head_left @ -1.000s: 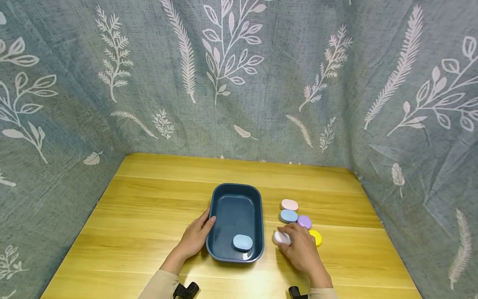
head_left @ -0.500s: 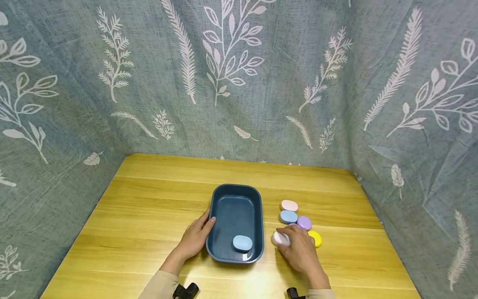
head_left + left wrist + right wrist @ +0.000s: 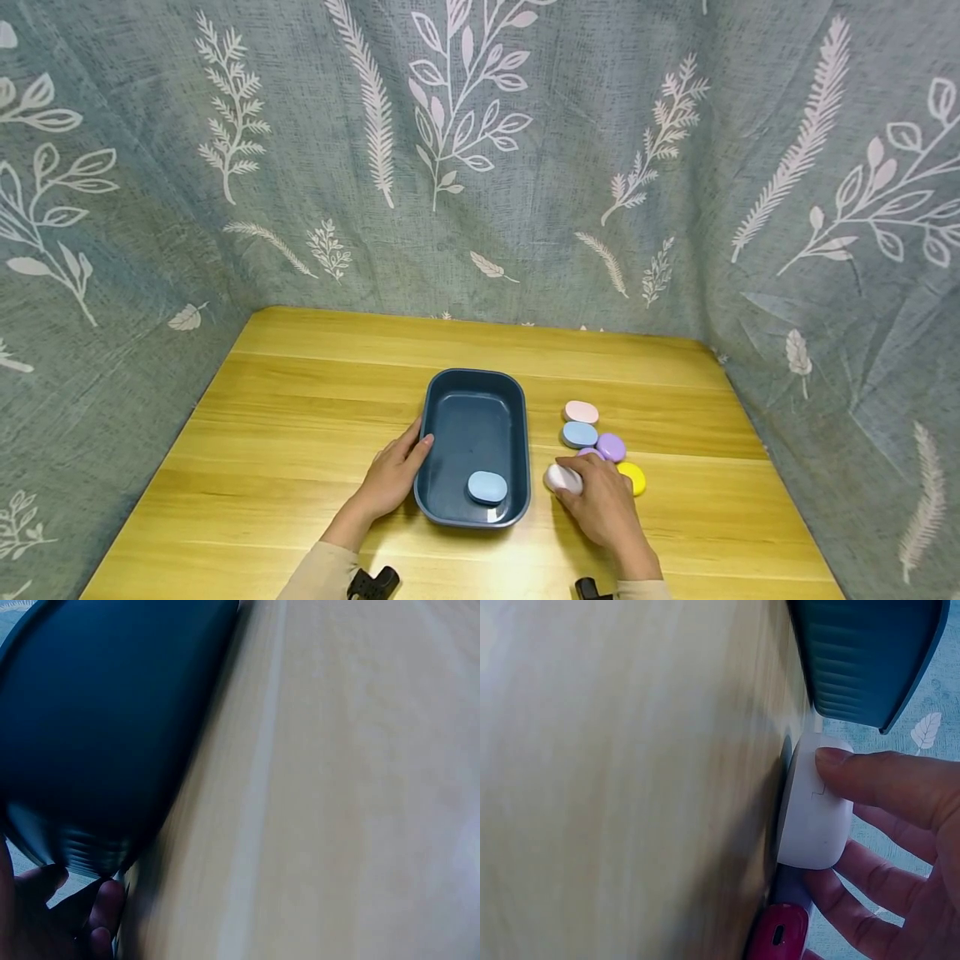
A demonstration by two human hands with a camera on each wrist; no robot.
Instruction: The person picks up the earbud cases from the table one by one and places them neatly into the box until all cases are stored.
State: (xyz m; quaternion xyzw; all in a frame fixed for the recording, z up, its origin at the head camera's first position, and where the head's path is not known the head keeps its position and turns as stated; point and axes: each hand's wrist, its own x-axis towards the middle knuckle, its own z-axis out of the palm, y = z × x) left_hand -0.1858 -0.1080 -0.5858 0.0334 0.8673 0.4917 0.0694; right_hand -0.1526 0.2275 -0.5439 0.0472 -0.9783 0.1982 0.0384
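Observation:
A dark blue tray (image 3: 432,400) stands on the wooden table, with a light blue oval case (image 3: 487,487) lying in its near end. My left hand (image 3: 405,458) rests flat against the tray's left side; in the left wrist view its fingers (image 3: 45,889) touch the tray (image 3: 105,720) at a corner. Right of the tray, my right hand (image 3: 579,482) grips a white oval case (image 3: 558,477) that sits on the table. The right wrist view shows the thumb (image 3: 877,780) on top of the white case (image 3: 810,817) and the fingers (image 3: 855,907) under its far side.
Behind my right hand lie a pink case (image 3: 581,412), a blue case (image 3: 580,434), a purple case (image 3: 612,447) and a yellow case (image 3: 635,477). A dark red object (image 3: 776,934) shows beside the white case. Leaf-patterned cloth walls (image 3: 480,167) enclose the table (image 3: 300,400).
My right hand has drawn in slightly over the white case, which stays on the table. The left hand and the tray have not moved.

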